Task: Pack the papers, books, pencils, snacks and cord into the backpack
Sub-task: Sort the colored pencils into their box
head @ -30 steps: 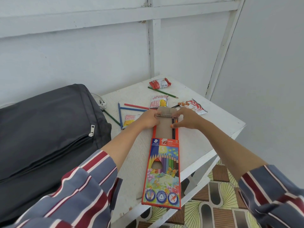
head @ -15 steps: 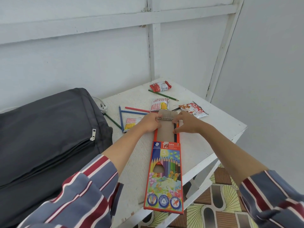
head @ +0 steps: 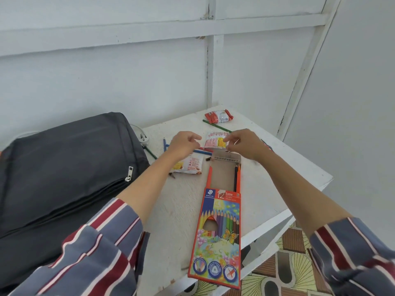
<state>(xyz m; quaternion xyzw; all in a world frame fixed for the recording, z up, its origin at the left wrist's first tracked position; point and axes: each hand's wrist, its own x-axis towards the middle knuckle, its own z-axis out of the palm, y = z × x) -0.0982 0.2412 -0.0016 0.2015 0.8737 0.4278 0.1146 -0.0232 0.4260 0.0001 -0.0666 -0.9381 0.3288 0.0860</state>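
On the tabletop (head: 277, 178), head view: the orange pencil box (head: 215, 231) lies lengthwise, with its cardboard tray slid out at the far end. I see a few pencils (head: 236, 178) along the tray's right edge. The dark backpack (head: 64, 167) lies at left. My left hand (head: 183, 144) has loosely curled fingers and holds nothing. My right hand (head: 243, 144) has fingers curled at the edge of a snack packet (head: 214, 142); whether they grip it, I cannot tell.
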